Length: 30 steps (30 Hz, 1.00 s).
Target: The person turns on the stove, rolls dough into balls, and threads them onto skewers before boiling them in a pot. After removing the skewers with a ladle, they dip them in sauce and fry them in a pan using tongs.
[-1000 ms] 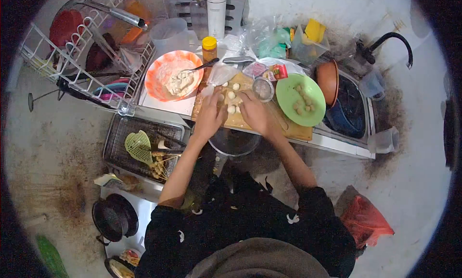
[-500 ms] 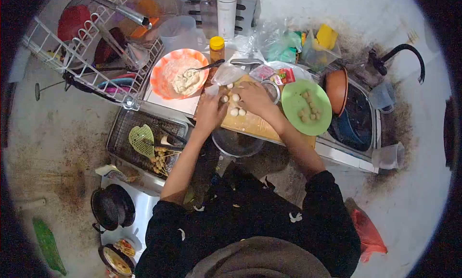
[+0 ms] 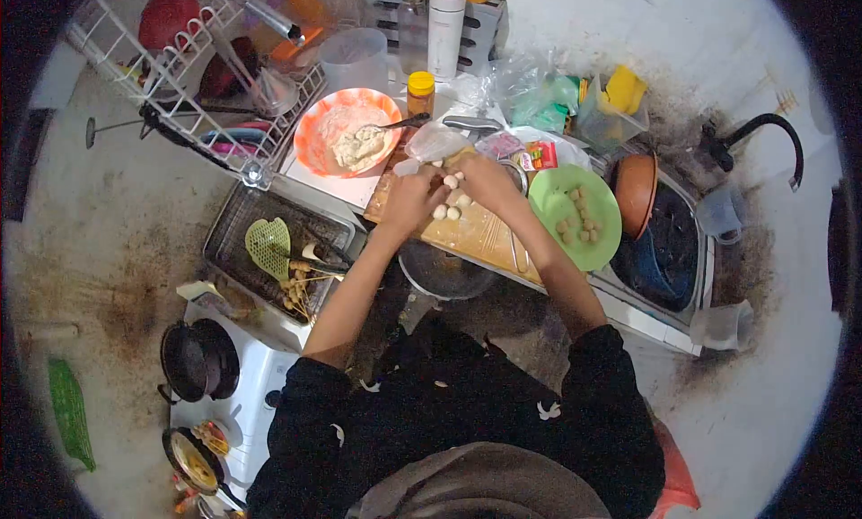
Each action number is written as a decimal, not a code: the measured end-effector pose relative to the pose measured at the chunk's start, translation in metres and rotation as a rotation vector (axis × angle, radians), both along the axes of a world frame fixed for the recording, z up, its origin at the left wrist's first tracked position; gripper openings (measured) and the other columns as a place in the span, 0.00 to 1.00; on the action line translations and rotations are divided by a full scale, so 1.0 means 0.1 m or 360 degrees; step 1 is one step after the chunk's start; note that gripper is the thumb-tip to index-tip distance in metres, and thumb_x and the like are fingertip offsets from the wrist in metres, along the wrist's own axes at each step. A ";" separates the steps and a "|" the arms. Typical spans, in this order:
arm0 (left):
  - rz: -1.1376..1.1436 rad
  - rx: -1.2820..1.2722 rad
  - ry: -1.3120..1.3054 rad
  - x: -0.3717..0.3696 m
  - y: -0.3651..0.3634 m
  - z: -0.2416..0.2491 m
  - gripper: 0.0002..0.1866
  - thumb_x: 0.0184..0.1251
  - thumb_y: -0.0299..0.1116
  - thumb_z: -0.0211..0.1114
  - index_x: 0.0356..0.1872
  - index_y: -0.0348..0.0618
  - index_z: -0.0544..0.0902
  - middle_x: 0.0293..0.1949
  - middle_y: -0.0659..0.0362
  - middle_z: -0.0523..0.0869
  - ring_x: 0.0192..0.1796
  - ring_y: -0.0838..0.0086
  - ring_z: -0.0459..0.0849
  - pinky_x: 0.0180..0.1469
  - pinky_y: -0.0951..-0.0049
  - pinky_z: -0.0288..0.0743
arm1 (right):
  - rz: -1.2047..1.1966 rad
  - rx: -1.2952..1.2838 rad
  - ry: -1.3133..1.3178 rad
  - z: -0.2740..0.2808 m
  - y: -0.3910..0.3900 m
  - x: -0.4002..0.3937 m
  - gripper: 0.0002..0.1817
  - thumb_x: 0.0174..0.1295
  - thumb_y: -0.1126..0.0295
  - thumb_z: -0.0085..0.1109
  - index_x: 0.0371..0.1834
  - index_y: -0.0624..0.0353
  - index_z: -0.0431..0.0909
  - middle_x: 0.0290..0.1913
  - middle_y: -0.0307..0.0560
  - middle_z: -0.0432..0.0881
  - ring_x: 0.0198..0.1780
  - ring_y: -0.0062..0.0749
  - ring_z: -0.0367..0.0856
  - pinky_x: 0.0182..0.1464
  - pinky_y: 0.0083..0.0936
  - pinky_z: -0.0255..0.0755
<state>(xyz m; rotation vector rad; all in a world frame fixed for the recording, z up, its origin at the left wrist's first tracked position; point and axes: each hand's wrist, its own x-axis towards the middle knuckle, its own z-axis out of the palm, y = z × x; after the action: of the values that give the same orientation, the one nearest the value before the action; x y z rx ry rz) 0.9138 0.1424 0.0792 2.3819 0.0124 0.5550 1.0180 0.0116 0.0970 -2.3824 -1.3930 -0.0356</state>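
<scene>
Small pale dough balls lie on a floured wooden board. My left hand is over the board's left part, fingers curled in against a dough ball. From the other side my right hand meets it, fingers bent down at the same ball and another beside it; its fingertips are partly hidden. Just below the hands rest more dough balls. An orange-and-white bowl of soft dough with a spoon stands at the left. On the right, a green plate carries several formed balls.
Behind the board are a yellow-lidded jar, plastic bags and a red packet. A brown clay bowl leans in the sink at right. A wire rack, tray and pans are at left.
My two hands have drawn closer together, with dough balls now between their fingers. The whole view has shifted slightly, moving the counter things rightward in it.
</scene>
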 end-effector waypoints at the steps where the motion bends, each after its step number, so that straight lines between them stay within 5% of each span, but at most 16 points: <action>1: 0.0041 -0.0082 0.0063 -0.02 -0.04 0.04 0.14 0.53 0.33 0.61 0.40 0.39 0.77 0.29 0.47 0.81 0.32 0.56 0.80 0.35 0.61 0.72 | -0.0014 0.0000 0.0028 0.05 -0.01 -0.01 0.08 0.52 0.70 0.49 0.29 0.56 0.79 0.34 0.53 0.78 0.38 0.46 0.78 0.40 0.38 0.72; 5: 0.0071 -0.0251 -0.0191 -0.02 -0.10 0.07 0.13 0.54 0.31 0.60 0.41 0.39 0.76 0.30 0.47 0.81 0.33 0.58 0.81 0.36 0.61 0.72 | 0.0011 0.0233 0.0054 0.27 -0.04 -0.08 0.09 0.49 0.68 0.54 0.33 0.55 0.80 0.35 0.54 0.78 0.37 0.47 0.78 0.39 0.38 0.71; 7: 0.0152 -0.0652 -0.0291 -0.13 -0.21 0.33 0.14 0.56 0.28 0.59 0.44 0.38 0.77 0.31 0.49 0.82 0.33 0.61 0.81 0.38 0.66 0.72 | 0.0013 0.0272 0.0072 0.42 -0.03 -0.12 0.10 0.48 0.67 0.56 0.34 0.55 0.80 0.34 0.54 0.78 0.37 0.47 0.77 0.39 0.37 0.71; 12: 0.0242 -0.0715 -0.0599 -0.43 -0.21 0.39 0.18 0.55 0.26 0.60 0.49 0.40 0.77 0.35 0.51 0.83 0.40 0.71 0.79 0.45 0.76 0.70 | 0.0143 0.0573 0.0449 0.80 0.00 -0.48 0.11 0.47 0.70 0.58 0.36 0.58 0.80 0.35 0.53 0.78 0.35 0.44 0.78 0.39 0.32 0.71; 15: 0.0242 -0.1418 -0.0463 -0.88 -0.26 0.48 0.20 0.54 0.23 0.62 0.51 0.36 0.74 0.41 0.58 0.80 0.45 0.76 0.77 0.47 0.78 0.70 | 0.0345 0.0568 0.0518 0.83 0.11 -0.78 0.13 0.47 0.74 0.58 0.39 0.59 0.79 0.36 0.51 0.78 0.36 0.40 0.78 0.40 0.29 0.71; 18: 0.0391 -0.1607 -0.0556 -1.41 -0.16 0.36 0.20 0.56 0.22 0.62 0.51 0.34 0.72 0.43 0.58 0.79 0.45 0.78 0.77 0.47 0.79 0.70 | 0.0648 0.0470 0.0666 0.92 0.31 -1.22 0.12 0.48 0.75 0.58 0.39 0.57 0.79 0.37 0.49 0.78 0.38 0.37 0.78 0.43 0.27 0.71; 26: 0.1298 -0.1816 -0.0772 -3.62 -0.10 -0.19 0.16 0.62 0.28 0.57 0.50 0.33 0.72 0.41 0.57 0.80 0.43 0.77 0.77 0.48 0.77 0.70 | 0.1071 0.0167 0.1555 0.46 1.28 -2.79 0.13 0.51 0.71 0.62 0.41 0.57 0.79 0.36 0.43 0.79 0.36 0.25 0.79 0.39 0.21 0.72; 30: 0.1772 -0.1617 -0.0621 -4.52 -0.06 -0.31 0.18 0.61 0.28 0.58 0.52 0.34 0.71 0.39 0.57 0.81 0.41 0.78 0.77 0.47 0.80 0.69 | 0.1468 0.0144 0.1310 0.07 2.06 -3.77 0.15 0.54 0.65 0.60 0.42 0.62 0.77 0.34 0.43 0.81 0.37 0.24 0.78 0.40 0.21 0.71</action>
<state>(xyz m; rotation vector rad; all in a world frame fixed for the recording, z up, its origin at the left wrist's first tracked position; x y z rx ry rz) 0.4613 0.1367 0.0483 1.0760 1.1825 1.1384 0.6413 0.2180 0.1036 -1.2024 -1.7716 0.9611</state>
